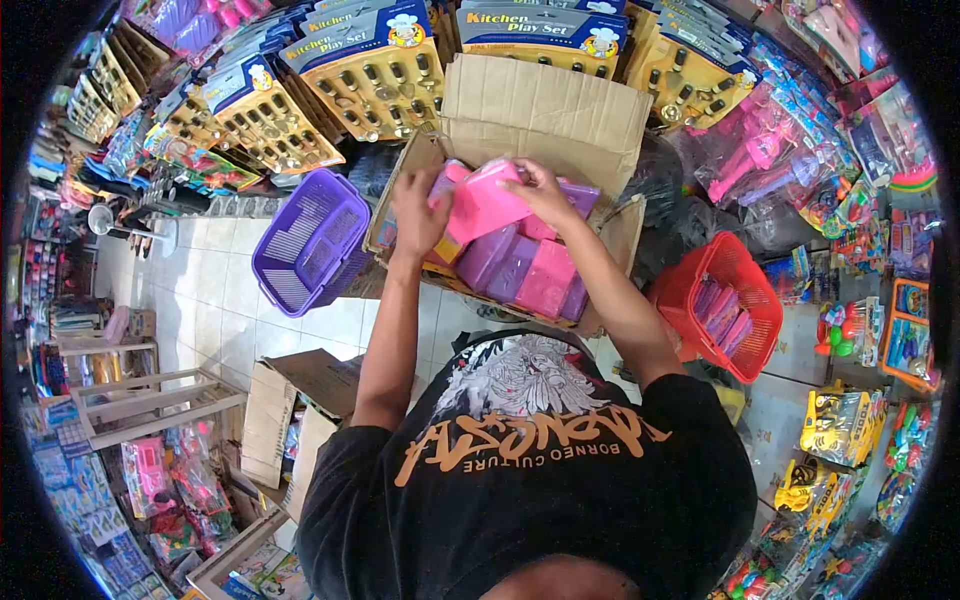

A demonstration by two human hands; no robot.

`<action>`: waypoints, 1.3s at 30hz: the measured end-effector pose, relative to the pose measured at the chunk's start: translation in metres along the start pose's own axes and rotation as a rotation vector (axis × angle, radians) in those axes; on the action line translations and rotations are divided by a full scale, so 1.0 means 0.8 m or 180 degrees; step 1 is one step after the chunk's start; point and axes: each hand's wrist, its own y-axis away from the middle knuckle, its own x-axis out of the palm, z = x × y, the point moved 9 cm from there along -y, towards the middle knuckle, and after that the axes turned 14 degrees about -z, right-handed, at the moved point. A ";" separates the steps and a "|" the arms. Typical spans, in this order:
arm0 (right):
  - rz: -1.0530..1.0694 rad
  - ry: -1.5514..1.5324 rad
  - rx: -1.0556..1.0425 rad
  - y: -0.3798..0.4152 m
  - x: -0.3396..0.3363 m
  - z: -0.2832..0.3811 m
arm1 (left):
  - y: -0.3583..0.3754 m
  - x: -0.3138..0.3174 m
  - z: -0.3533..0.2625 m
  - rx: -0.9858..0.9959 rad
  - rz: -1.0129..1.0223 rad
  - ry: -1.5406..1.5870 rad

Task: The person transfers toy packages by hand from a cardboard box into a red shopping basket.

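Note:
An open cardboard box (545, 97) stands in front of me, filled with pink and purple packs (548, 272). Over its contents a bright pink pack (483, 203) is tilted up between my hands. The fingers of my right hand (540, 190) pinch its upper right corner. My left hand (420, 205) is at the pack's left side, fingers bent and apart; whether they touch the pack is hard to tell. Further pink and purple packs lie underneath, partly hidden by the pink one and by my hands.
Left of the box is an empty purple basket (312, 243). On the right, a red basket (722, 305) holds several pink and purple packs. Kitchen play sets (375, 85) hang behind the box. Another open carton (268, 425) and a wooden frame (160, 405) are at the lower left.

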 end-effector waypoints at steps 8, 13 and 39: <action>-0.1394 0.0148 -0.1716 0.096 -0.013 0.141 | 0.081 0.044 0.003 -0.4167 0.0080 0.3581; -0.0491 0.0875 -0.2677 0.151 0.041 0.157 | 0.082 0.050 0.005 -0.4214 -0.0051 0.4771; 0.1136 0.3124 -0.1246 0.076 0.063 -0.092 | 0.151 -0.063 0.075 -0.3902 -0.1172 0.3672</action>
